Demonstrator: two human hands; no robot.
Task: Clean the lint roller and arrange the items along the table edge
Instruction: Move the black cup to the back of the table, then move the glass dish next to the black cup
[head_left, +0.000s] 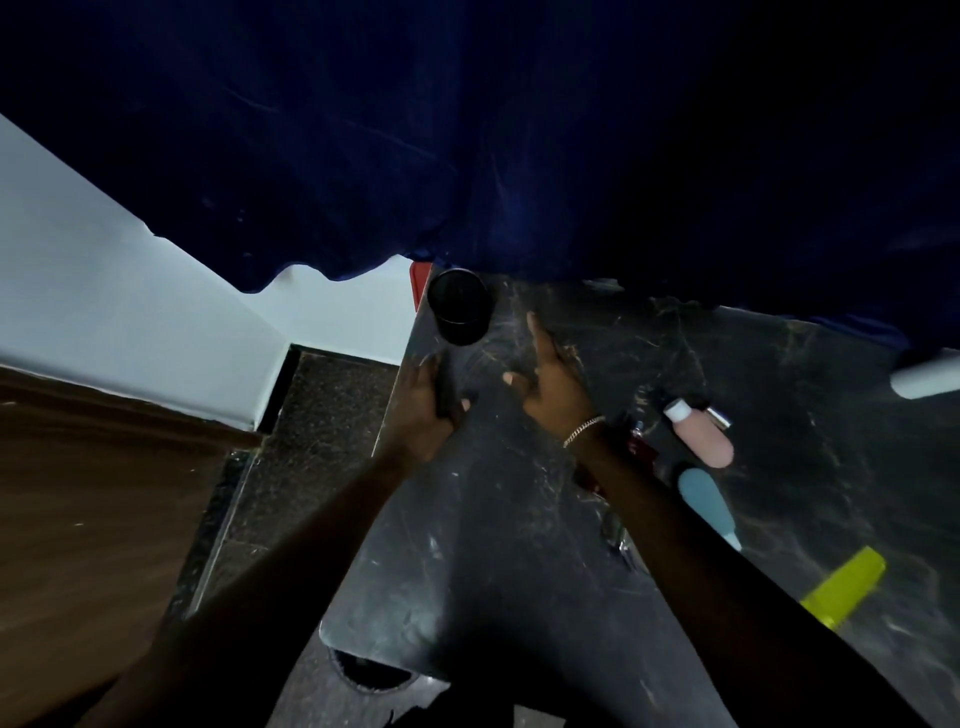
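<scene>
The left hand (423, 402) is curling around a slim dark object (445, 387) at the table (467, 519) edge, just nearer than one black cup (460, 306), contents unseen. The right hand (550, 384) is lying open, flat on the table beside it. Which item is the lint roller is unclear.

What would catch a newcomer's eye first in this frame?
Probably the big dark blue cloth that fills the whole top of the view and hangs over the far side of the black marble table. Next come the two hands near the table's left edge, the left hand gripping a dark object and the right hand spread flat, just below a black cup.
</scene>
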